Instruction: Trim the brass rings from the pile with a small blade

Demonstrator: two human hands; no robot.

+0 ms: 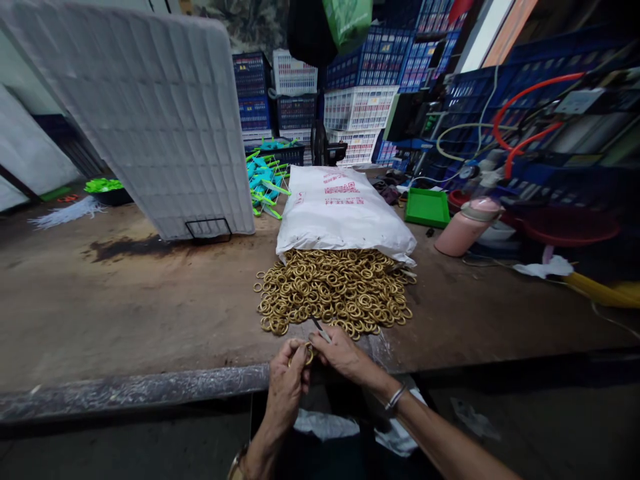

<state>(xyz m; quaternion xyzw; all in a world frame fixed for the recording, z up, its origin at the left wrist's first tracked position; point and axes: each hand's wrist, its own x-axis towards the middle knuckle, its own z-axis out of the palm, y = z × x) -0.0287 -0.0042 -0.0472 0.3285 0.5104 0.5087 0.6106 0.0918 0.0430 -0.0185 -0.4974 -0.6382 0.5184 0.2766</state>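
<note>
Two bare hands meet over the near edge of a broad brown tabletop (pixel 175 320). The left hand (pixel 289 375) is closed, thumb and fingers pinching one small brass-coloured ring (pixel 312 357) at the table's edge. The right hand (pixel 345 353), a silver metal bracelet (pixel 396 396) at its wrist, is clamped on a slim grey-handled tool with a dark tip (pixel 325 336). Its fingertips are just beside the ring; whether they touch it, I cannot tell.

Just beyond the hands spreads a loose heap of matching brass-coloured rings (pixel 340 290), a few lying apart at its left side. Behind and against it, a plump white sack with red print (pixel 340 217) lies flat, its near end over the heap's far side.

To the left, a tall grey-white ribbed panel (pixel 190 133) leans upright above a dark stain on the wood. To the right stand a pink bottle (pixel 463 230) and, a little farther, a shallow bright-green plastic tray (pixel 427 207). Left of the sack is a jumble of turquoise and lime-green plastic pieces (pixel 265 181). Stacked blue and white slatted plastic crates (pixel 357 108) rise at the back.
</note>
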